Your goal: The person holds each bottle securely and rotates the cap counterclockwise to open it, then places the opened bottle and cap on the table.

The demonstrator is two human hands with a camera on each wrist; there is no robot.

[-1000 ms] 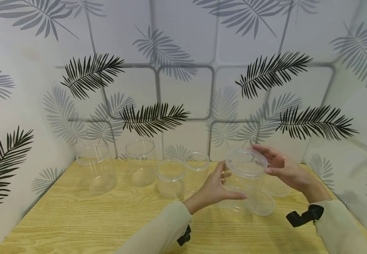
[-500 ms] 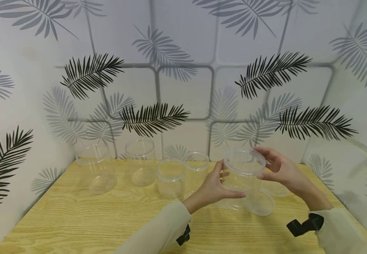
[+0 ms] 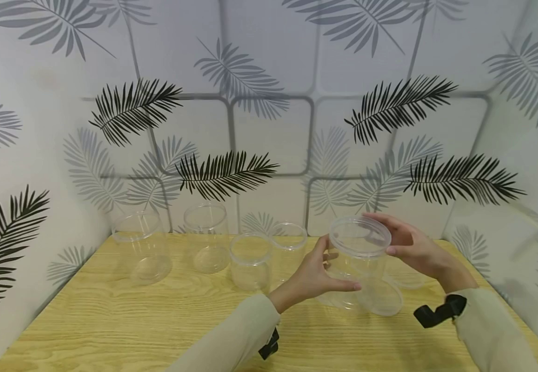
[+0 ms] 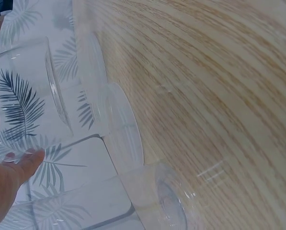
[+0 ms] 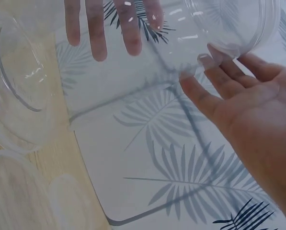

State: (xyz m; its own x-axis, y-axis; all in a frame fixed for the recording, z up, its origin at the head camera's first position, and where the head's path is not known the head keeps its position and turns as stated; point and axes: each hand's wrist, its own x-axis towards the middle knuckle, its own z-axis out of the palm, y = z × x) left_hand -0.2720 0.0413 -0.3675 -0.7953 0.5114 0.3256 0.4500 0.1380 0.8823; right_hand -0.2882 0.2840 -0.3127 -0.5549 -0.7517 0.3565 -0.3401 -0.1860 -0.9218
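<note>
Upright above the table, a clear plastic jar [image 3: 363, 266] is gripped around its body by my left hand [image 3: 309, 276], thumb in front and fingers behind. The fingers [image 5: 98, 38] of that hand show through the jar wall in the right wrist view. My right hand [image 3: 422, 254] holds the round clear lid [image 3: 360, 235] at the jar's top, thumb on the near right edge and fingers on the far side. In the right wrist view its fingertips [image 5: 207, 62] meet the rim.
Several flat clear lids lie beneath and beside the held jar, one nearest the front [image 3: 385, 302]. Open clear jars stand along the back: a wide one [image 3: 145, 253], a tall one [image 3: 206, 237], a short one [image 3: 251, 266] and a narrow one [image 3: 289, 248]. Patterned walls enclose the wooden table [image 3: 134, 320].
My right hand drew back slightly from the rim half a second ago, then came round the lid again, its wrist now a little farther left. My left hand and the jar stay almost still.
</note>
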